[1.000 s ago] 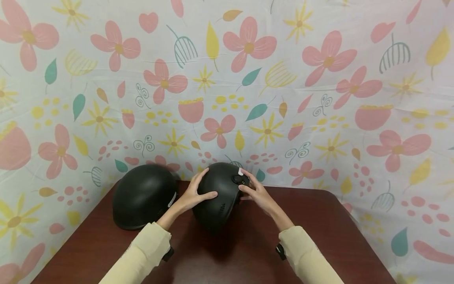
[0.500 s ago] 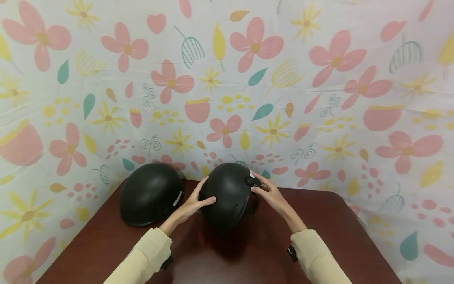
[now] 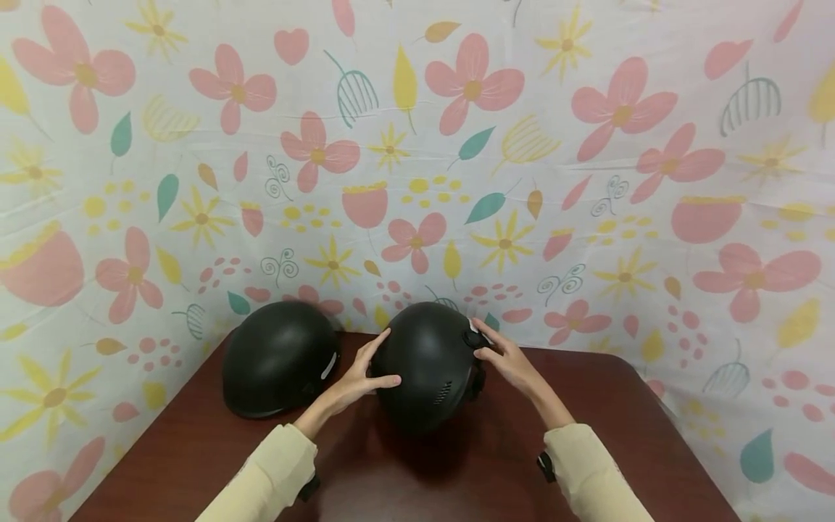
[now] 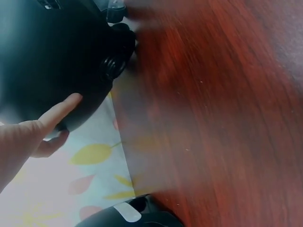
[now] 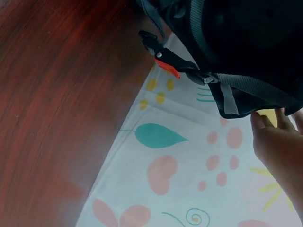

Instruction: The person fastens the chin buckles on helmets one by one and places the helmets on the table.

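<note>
A black helmet (image 3: 420,370) is between the two hands in the head view, tilted, with its vent slots to the front right. My left hand (image 3: 355,373) grips its left side, thumb on the front of the shell. My right hand (image 3: 512,364) holds the opposite rim beside a round black fitting and a white patch. The right wrist view looks into the dark inside, where a grey strap (image 5: 253,86) and a buckle with a red tab (image 5: 166,68) hang. Most of the left fingers are hidden behind the shell.
A second black helmet (image 3: 280,359), with a pale label on its side, rests at the left on the dark red-brown table (image 3: 587,435). Behind the table's back edge hangs a flower-patterned cloth (image 3: 417,174).
The held helmet has turned, so its vents face more to the front and its right-side fitting has swung away. Both hands keep their hold. The head view has also shifted slightly.
</note>
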The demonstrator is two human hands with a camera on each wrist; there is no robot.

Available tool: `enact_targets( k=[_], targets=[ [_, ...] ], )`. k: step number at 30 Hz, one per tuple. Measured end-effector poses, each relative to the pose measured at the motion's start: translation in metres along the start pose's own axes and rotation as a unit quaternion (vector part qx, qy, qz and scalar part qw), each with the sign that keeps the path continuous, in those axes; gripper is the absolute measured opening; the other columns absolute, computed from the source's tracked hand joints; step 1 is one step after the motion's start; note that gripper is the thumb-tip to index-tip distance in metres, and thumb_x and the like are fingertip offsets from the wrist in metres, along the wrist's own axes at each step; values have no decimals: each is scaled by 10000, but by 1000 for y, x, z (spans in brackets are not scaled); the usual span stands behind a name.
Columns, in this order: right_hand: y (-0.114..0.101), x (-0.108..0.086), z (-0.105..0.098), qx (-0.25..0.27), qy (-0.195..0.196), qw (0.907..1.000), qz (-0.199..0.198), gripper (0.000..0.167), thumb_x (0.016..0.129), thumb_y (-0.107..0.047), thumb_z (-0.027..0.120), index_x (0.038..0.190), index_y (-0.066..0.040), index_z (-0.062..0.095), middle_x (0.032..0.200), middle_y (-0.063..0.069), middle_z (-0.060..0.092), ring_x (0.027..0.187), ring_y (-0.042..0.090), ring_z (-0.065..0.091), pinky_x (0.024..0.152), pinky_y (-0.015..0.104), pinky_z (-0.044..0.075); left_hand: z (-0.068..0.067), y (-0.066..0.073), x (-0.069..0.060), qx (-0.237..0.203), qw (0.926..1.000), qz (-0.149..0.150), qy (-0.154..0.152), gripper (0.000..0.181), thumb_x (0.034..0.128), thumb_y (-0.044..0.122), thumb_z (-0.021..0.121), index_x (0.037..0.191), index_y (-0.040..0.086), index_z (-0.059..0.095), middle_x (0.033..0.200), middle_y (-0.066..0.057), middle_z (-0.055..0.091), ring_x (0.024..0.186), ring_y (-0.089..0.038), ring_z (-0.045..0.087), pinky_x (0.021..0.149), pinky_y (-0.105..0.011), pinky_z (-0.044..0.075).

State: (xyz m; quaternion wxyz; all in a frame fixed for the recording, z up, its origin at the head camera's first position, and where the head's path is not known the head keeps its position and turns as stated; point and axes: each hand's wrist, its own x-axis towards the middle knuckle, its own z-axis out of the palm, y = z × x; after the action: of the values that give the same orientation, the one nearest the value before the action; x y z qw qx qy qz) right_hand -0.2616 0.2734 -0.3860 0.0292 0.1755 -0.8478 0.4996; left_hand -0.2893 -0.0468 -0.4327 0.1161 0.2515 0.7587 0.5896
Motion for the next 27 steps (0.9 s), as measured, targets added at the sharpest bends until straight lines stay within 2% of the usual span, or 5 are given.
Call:
enact_targets(
  k=[4,10,19,23,27],
  targets=[
    [-1,1,2,22,59,10000,-69,569,1026,-213,453,1556,-134,263,1619,190,201,1400,448,360,1120,626,294,0,-3,-1,-131,9999,16,15,880,890,291,707,1547,431,138,1624,-107,-76,1443,-506,84,967,-658,436],
    [-3,1,6,-74,339,9994,-6,558,1017,-278,508,1526,-123,341,1610,192,211,1491,424,158,1142,654,221,6,-5,-2,210,9997,101,-113,999,838,297,773,1557,419,89,1629,-120,-69,1478,-411,59,1139,-638,208],
    [-5,0,8,-468,422,9955,706,691,972,-412,558,1556,-190,263,1612,189,162,1471,440,182,1118,672,246,16,-10,0,-643,9978,-175,9,1052,837,211,775,1577,313,33,1587,-204,67,1274,-458,486,908,-505,537],
    [0,-3,11,-548,350,9921,1071,776,961,-467,546,1578,-180,173,1626,208,98,1479,463,137,1120,681,233,21,-17,1,-733,9965,-392,-81,1148,832,228,785,1575,286,-88,1612,-222,1,1289,-453,487,891,-480,554],
    [5,-4,13,-714,404,9908,1072,828,947,-475,556,1584,-158,132,1622,229,88,1473,478,139,1114,691,232,24,-20,5,-703,9967,-402,-35,1155,817,248,799,1578,289,-68,1612,-228,6,1274,-462,499,885,-501,552]
  ],
)
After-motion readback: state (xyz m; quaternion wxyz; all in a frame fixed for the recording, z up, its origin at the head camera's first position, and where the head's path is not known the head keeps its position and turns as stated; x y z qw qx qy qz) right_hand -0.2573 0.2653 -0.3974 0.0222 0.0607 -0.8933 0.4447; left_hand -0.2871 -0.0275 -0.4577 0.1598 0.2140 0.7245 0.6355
